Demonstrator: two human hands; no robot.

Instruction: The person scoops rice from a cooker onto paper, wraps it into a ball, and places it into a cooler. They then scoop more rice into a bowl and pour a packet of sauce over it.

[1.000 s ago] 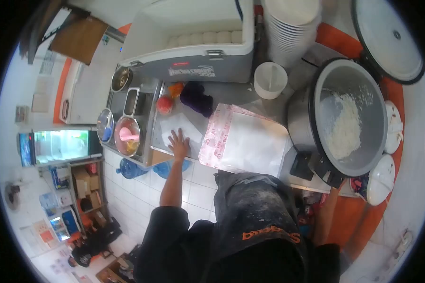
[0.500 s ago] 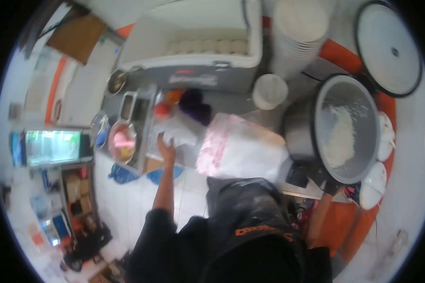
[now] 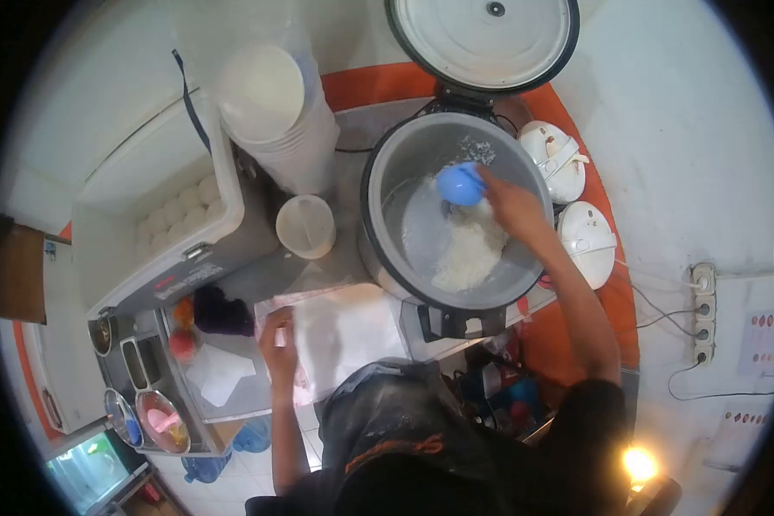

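Note:
Inside the large rice cooker [image 3: 393, 249], my right hand [image 3: 512, 206] grips a rounded blue scoop [image 3: 462, 184] above the white rice [image 3: 473, 254]. The rice lies heaped on the near right side of the pot, with some grains stuck to the far wall. My left hand [image 3: 278, 348] is at the left edge of a stack of wrapping paper [image 3: 353, 327], its fingers curled around that edge. The stack is white with a pink printed strip, lying on the counter in front of me. A separate white sheet [image 3: 219, 375] lies to its left.
The cooker's lid [image 3: 490, 39] stands raised behind it. White lidded pots [image 3: 586, 243] sit to its right. A translucent tub [image 3: 306, 226], stacked white containers [image 3: 275, 112] and an open cooler box [image 3: 181, 267] with round white items stand left. Metal trays [image 3: 142, 365] and a dark purple cloth [image 3: 222, 311] lie farther left.
My view has swung right. My left hand has gone from the loose white sheet to the paper stack. My right hand has risen from beside the cooker into it, now with the blue scoop.

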